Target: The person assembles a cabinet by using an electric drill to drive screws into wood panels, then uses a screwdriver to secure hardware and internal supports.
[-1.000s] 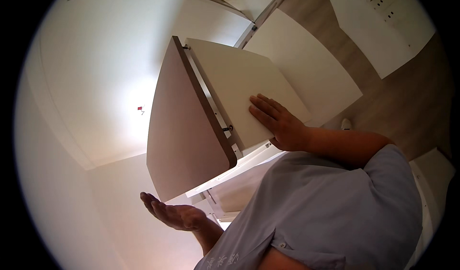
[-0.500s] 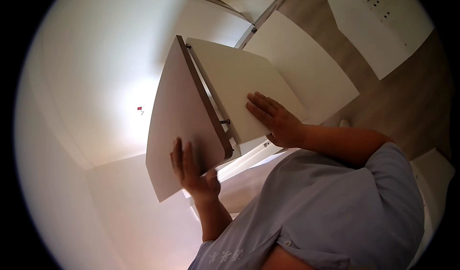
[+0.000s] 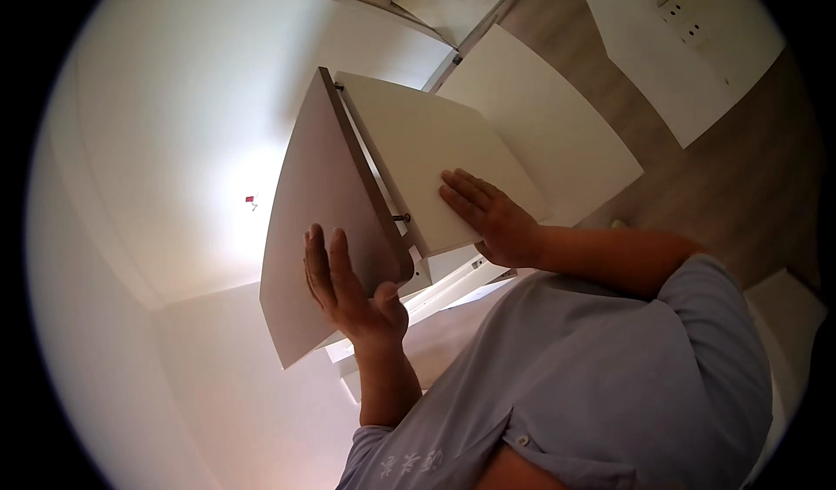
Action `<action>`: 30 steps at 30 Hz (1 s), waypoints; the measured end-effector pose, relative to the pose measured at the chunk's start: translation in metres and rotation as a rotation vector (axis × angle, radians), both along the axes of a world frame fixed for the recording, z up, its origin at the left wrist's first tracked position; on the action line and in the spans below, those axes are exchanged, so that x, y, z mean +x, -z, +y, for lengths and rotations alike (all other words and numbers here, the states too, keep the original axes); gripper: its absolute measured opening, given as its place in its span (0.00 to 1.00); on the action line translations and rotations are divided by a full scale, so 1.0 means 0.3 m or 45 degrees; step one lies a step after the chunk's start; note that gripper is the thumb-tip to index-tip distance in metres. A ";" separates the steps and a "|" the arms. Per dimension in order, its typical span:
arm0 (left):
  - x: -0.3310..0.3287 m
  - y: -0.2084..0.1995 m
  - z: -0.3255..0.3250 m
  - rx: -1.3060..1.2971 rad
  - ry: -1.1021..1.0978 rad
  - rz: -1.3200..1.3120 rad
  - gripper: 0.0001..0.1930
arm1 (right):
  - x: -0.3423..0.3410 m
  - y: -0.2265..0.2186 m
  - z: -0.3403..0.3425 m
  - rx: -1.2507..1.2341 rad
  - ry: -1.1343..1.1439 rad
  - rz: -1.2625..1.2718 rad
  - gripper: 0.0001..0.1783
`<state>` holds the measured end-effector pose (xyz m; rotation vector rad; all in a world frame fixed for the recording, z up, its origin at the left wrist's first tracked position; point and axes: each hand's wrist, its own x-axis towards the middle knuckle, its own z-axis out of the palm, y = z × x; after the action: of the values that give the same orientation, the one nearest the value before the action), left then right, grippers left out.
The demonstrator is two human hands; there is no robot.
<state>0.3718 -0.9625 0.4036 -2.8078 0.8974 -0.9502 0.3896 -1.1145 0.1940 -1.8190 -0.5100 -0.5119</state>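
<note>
A greyish-mauve panel [image 3: 306, 203] with a darker edge and a rounded corner stands beside a cream-white board [image 3: 440, 155]. A narrow gap runs between the two, bridged by a metal connecting bolt [image 3: 401, 218] at the near end and a second bolt [image 3: 339, 86] at the far end. Fingers stretched upward, my left hand [image 3: 353, 294] is open in front of the mauve panel's lower part; whether its palm touches the panel I cannot tell. My right hand [image 3: 501, 224] lies flat, fingers extended, against the cream board's face.
Another large white board [image 3: 544, 129] lies behind the cream one. At the upper right, white panels with drilled holes [image 3: 675, 63] rest on the wood-look floor [image 3: 697, 181]. A white rail-like piece [image 3: 461, 277] is below the boards. White wall [image 3: 200, 124] rises on the left.
My left hand has moved slightly up along the mauve panel, and its fingers are less blurred. The right hand keeps its place on the cream board. The whole view has shifted a little.
</note>
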 end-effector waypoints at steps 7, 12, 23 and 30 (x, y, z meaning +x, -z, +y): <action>-0.058 -0.033 0.077 -0.695 0.180 0.023 0.45 | -0.004 -0.001 0.009 -0.021 0.020 -0.020 0.53; 0.012 0.030 0.005 -0.141 -0.001 0.211 0.42 | 0.007 0.003 0.003 -0.004 0.047 -0.017 0.52; 0.011 -0.039 0.043 -0.214 0.087 0.431 0.42 | -0.010 -0.012 -0.005 -0.069 0.082 0.013 0.53; -0.066 0.044 0.144 -0.114 0.412 0.153 0.24 | -0.037 -0.034 0.019 -0.038 0.099 0.108 0.53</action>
<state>0.3521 -0.9193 0.3904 -2.8745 1.3916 -0.8785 0.3786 -1.1087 0.2042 -1.8863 -0.3923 -0.4798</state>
